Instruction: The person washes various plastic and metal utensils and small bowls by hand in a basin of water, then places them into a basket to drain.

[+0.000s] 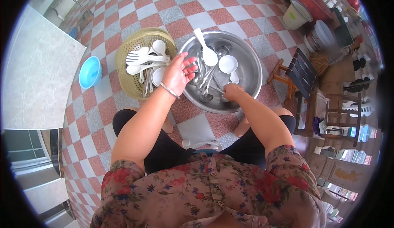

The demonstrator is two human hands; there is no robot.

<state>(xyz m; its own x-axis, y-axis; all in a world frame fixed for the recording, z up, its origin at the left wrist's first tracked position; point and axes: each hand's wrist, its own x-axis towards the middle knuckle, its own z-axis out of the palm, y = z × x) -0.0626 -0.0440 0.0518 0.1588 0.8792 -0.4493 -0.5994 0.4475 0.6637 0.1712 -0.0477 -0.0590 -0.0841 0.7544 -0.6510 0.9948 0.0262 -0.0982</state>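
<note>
A wide metal basin sits in front of me with several metal utensils inside, some of them ladles. Leaning across its far side is a white plastic rice paddle, and to the right of that lies a small white bowl. My left hand hovers at the basin's left rim, palm turned up, fingers loosely apart and nothing in it. Down inside the near right part, my right hand has its fingers closed; what they hold is hidden. A yellowish plastic colander on the left holds white spoons, a slotted turner and other utensils.
On the checkered tile floor, a light blue bowl stands at the left, beside a pale panel. To the right are a low folding stool, a wooden chair and several buckets. My knees flank the basin's near side.
</note>
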